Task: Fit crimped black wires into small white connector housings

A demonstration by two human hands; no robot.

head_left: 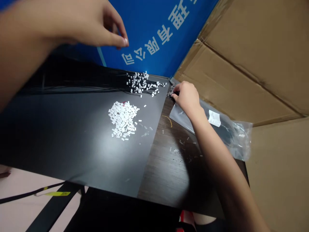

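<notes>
My left hand (96,27) hangs high above the far edge of the black sheet, in front of the blue banner, with thumb and fingers curved and slightly apart. I see nothing in it. My right hand (187,98) is at the far right corner of the black sheet (72,135), gripping the ends of a bundle of thin black wires (172,91) with small metal terminals. Other black wires (72,85) lie across the sheet's far part, ending in white connectors (140,83). A loose pile of small white connector pieces (123,119) sits mid-sheet.
A clear plastic bag (231,133) with black contents and a white label lies under my right forearm. Clear plastic scraps and a thin yellow wire (167,120) lie on the dark wood table (166,170). Cardboard sheets (251,61) rise to the right, and a blue printed banner (154,32) stands behind.
</notes>
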